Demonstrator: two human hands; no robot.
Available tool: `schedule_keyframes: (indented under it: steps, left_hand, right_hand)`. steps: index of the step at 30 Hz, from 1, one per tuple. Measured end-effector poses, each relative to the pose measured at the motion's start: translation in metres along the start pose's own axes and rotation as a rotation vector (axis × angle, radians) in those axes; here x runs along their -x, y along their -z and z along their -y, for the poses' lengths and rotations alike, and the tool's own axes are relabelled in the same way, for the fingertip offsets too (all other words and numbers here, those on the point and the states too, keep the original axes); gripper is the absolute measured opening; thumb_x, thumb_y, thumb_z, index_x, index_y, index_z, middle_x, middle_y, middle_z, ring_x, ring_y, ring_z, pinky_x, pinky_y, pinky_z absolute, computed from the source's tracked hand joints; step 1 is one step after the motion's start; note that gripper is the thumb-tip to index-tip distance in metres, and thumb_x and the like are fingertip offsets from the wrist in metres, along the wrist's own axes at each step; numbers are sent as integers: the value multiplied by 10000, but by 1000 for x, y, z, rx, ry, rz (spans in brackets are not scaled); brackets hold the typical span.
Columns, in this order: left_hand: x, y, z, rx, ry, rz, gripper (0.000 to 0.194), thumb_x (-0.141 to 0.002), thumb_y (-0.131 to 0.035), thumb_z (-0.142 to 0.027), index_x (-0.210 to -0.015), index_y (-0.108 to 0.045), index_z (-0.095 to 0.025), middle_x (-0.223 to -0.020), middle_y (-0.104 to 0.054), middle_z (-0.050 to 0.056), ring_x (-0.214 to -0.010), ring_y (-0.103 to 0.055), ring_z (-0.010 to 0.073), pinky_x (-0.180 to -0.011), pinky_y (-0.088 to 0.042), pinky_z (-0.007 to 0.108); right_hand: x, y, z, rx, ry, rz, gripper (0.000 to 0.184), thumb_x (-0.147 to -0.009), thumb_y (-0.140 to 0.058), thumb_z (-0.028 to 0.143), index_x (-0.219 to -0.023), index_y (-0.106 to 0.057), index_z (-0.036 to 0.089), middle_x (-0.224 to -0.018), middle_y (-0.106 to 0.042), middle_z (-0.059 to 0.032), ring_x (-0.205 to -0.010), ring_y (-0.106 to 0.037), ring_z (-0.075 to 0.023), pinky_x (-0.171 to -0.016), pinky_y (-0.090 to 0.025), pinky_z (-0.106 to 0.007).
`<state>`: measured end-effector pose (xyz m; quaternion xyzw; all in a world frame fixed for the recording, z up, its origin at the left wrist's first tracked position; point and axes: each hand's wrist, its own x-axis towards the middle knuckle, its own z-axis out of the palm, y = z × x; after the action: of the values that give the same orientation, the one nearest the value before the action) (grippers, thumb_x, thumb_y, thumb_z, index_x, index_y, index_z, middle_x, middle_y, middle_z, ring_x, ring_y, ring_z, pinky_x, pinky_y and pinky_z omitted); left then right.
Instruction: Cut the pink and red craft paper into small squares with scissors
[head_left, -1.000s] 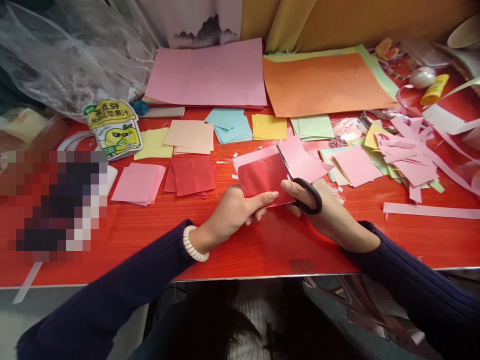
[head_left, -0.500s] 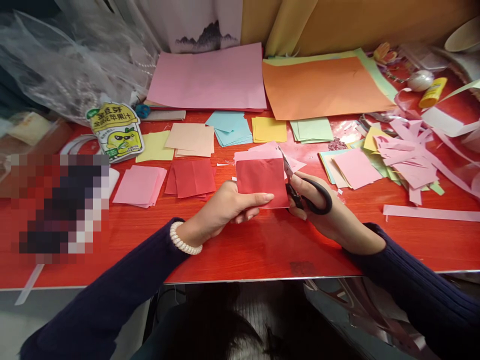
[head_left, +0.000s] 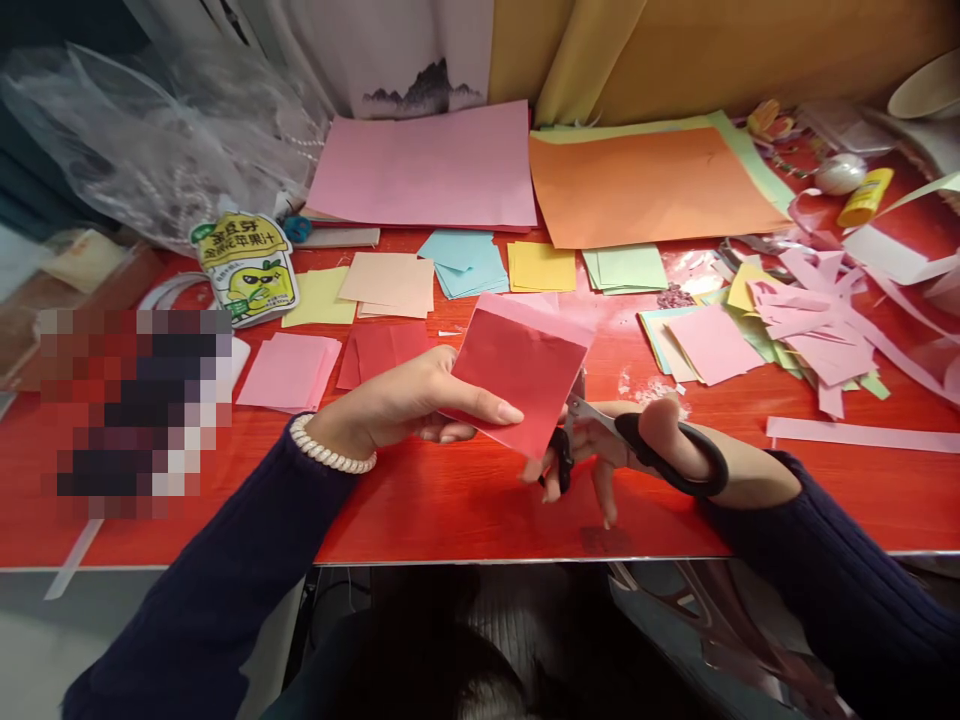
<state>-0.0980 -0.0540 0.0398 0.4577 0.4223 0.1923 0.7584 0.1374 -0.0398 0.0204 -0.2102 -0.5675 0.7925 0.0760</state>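
My left hand [head_left: 409,400] pinches a red paper square [head_left: 517,375], pink on its back, and holds it tilted above the red table [head_left: 465,500]. My right hand [head_left: 645,450] grips black-handled scissors [head_left: 637,445] just right of and below the square, blades opened toward its lower right corner. Both arms wear dark sleeves, and a pearl bracelet [head_left: 330,455] circles my left wrist.
Stacks of cut squares lie behind: pink [head_left: 289,370], red [head_left: 379,350], beige [head_left: 390,282], blue [head_left: 463,262], yellow [head_left: 541,265], green [head_left: 626,267]. Large pink [head_left: 427,170] and orange [head_left: 652,185] sheets sit at the back. Pink strips [head_left: 821,320] pile right. A juice pouch [head_left: 251,265] lies left.
The pink offcut has come away from the red square. My left hand turned the square and lifted it; my right hand dropped lower and nearer with the scissors, blades now apart.
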Motion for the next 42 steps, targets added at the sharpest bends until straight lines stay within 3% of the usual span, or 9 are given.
schedule_keyframes:
  steps: [6,12,15,18,21,23,27,31,42]
  left_hand:
    - [-2,1,5,-115,133,129,392,-707,-675,-287,-443,-408,-174,-358,-369,-46,-306,-251,39,-331,-135,242]
    - [-5,1,7,-247,229,198,430,-704,-670,-359,-424,-402,-171,-372,-370,-43,-335,-281,52,-354,-150,245]
    - [-4,2,6,-260,152,91,438,-697,-682,-339,-419,-391,-166,-395,-357,-47,-383,-302,54,-400,-194,240]
    - [-6,3,8,-211,33,-135,409,-679,-707,-327,-446,-418,-157,-437,-370,-52,-420,-328,50,-422,-227,220]
    - [-11,0,13,-32,-100,-331,288,-696,-702,-337,-553,-535,-152,-563,-488,-32,-510,-453,67,-465,-341,195]
    - [-14,-7,16,106,-172,-362,210,-716,-687,-351,-674,-607,-161,-688,-564,-13,-599,-528,90,-518,-429,206]
    - [-20,-29,23,222,-195,-291,237,-748,-662,-369,-830,-654,-147,-756,-647,30,-662,-606,133,-587,-515,253]
    - [-22,-44,29,257,-232,-339,240,-736,-685,-364,-785,-654,-131,-662,-673,30,-602,-636,139,-600,-545,267]
    - [-18,-27,20,-3,-441,-637,273,-753,-667,-358,-606,-653,-128,-574,-677,31,-522,-628,126,-581,-549,253]
  right_hand:
    - [-5,2,1,127,159,-536,290,-738,-698,421,-907,-566,225,-751,-552,14,-555,-527,-108,-512,-460,-251]
    - [-8,0,-3,116,71,-581,246,-732,-709,204,-825,-484,232,-609,-474,78,-416,-465,-67,-376,-365,-200]
    - [-8,-2,-6,138,157,-655,279,-725,-711,163,-829,-460,225,-644,-486,78,-398,-460,-51,-362,-364,-196]
    - [-10,-2,-7,159,301,-780,294,-731,-708,161,-841,-445,231,-673,-492,69,-409,-470,-58,-353,-372,-210]
    - [-13,-1,-8,154,414,-894,317,-725,-723,187,-836,-432,246,-684,-490,65,-399,-455,-62,-329,-358,-224]
    - [-15,-2,-8,158,469,-946,335,-718,-735,220,-819,-419,257,-679,-487,64,-390,-443,-65,-315,-345,-232]
    - [-16,-7,-10,180,453,-956,359,-731,-727,319,-810,-380,273,-678,-484,51,-408,-448,-85,-329,-350,-257]
    - [-17,-10,-12,237,348,-949,381,-748,-699,398,-825,-345,279,-673,-464,49,-408,-439,-97,-349,-371,-273]
    - [-11,3,-7,251,329,-851,276,-834,-595,386,-1050,-600,213,-712,-550,-9,-577,-506,-134,-464,-390,-263]
